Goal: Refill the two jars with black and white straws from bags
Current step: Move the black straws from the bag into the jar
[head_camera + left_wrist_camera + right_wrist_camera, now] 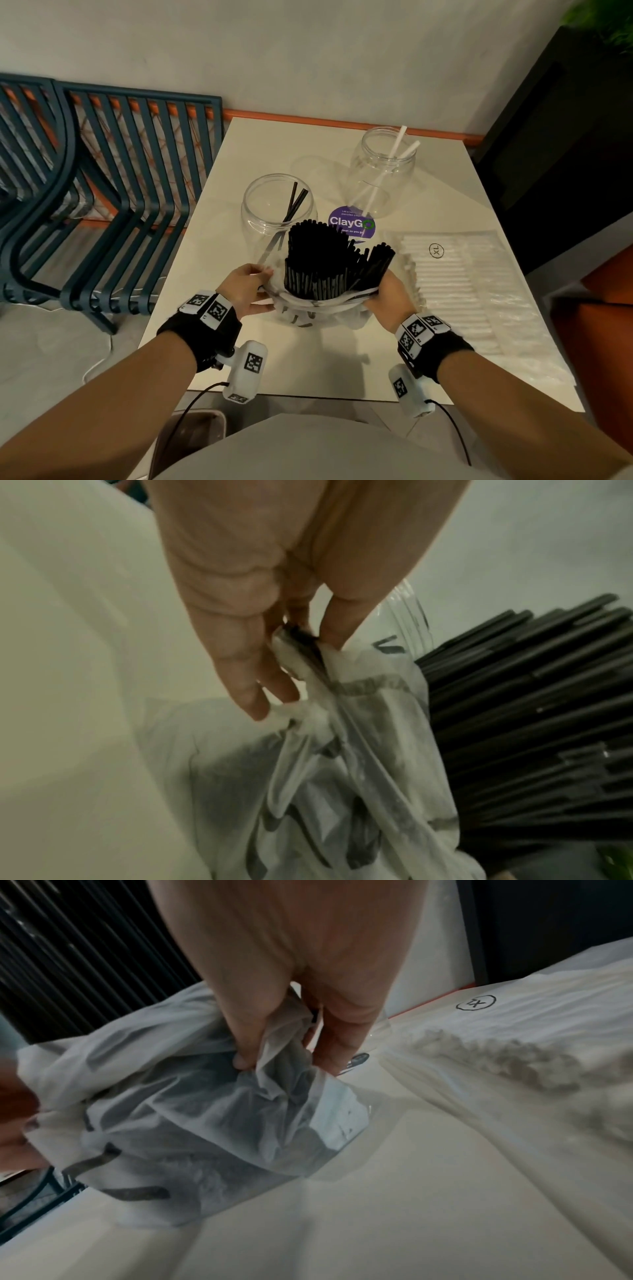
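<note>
A big bundle of black straws (325,260) stands upright in a thin whitish plastic bag (318,308) near the table's front middle. My left hand (245,286) pinches the bag's left rim (308,664). My right hand (387,291) grips the right rim (274,1053), the film bunched between thumb and fingers. Behind the bag stands a clear jar (277,205) holding a few black straws. Farther back right is a second clear jar (382,171) with two white straws. A flat clear bag of white straws (472,284) lies at the right, marked XL.
A purple round sticker (351,222) is on the white table (308,370) between the jars. Dark slatted chairs (113,192) stand left of the table. A dark cabinet (565,137) is at the back right, an orange seat (599,325) at the right edge.
</note>
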`<state>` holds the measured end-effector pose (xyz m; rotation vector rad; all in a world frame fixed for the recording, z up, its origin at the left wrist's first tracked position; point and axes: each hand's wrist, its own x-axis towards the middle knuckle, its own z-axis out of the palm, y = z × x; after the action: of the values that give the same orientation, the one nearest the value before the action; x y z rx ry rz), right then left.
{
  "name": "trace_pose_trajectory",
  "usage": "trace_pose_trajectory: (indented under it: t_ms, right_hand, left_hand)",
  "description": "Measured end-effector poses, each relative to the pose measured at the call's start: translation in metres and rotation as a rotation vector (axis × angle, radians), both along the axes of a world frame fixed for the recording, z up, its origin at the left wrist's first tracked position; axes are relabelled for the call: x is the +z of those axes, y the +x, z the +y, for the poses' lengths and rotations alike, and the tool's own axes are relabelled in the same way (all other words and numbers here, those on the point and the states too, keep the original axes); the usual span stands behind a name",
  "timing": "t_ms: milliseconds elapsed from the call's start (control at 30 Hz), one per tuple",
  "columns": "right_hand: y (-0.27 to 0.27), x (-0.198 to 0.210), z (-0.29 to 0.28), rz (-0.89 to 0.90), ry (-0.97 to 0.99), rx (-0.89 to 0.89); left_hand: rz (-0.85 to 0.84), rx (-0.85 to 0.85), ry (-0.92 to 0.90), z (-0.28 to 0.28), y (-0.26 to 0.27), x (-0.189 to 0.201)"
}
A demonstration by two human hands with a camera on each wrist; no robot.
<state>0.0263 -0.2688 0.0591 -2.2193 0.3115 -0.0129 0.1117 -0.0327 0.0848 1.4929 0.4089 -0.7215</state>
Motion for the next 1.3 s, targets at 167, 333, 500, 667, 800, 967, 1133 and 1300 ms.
trace_pose_trajectory:
  t_ms: [167,333,500,667,800,967,1133,1300]
  right_hand:
    - [0.0,-0.008,-0.002,0.064,-0.066,0.023]
    - [0.002,-0.018,-0.002,0.138,-0.137,0.09]
    - [-0.011,-0.001,-0.005,0.115,-0.196,0.08]
    - [-0.015,0.037,0.001,-0.215,0.094,0.108]
    - [0.003,0.033,0.001,-0.086,0.295,0.016]
    - [0.011,0.028,0.009,-0.067,0.341,-0.082]
    - [0.012,0.046,0.021,-0.123,0.42,-0.075]
    - [0.017,0.065,0.04,-0.157,0.463,-0.02]
  left_hand:
    - [-0.454,-0.47,0.165,0.013,-0.003,0.008]
    - [-0.577,-0.809,0.507,0.003,-0.009,0.009]
    - [-0.629,-0.722,0.565,-0.008,-0.008,-0.003]
    - [-0.656,-0.7,0.595,-0.011,-0.007,-0.006]
    - [-0.658,-0.673,0.587,-0.013,-0.007,-0.007]
    - [-0.621,-0.593,0.531,-0.009,-0.007,-0.006]
    - [-0.581,-0.547,0.556,0.017,-0.002,-0.008]
    - [-0.55,-0.444,0.596,0.05,0.003,-0.007]
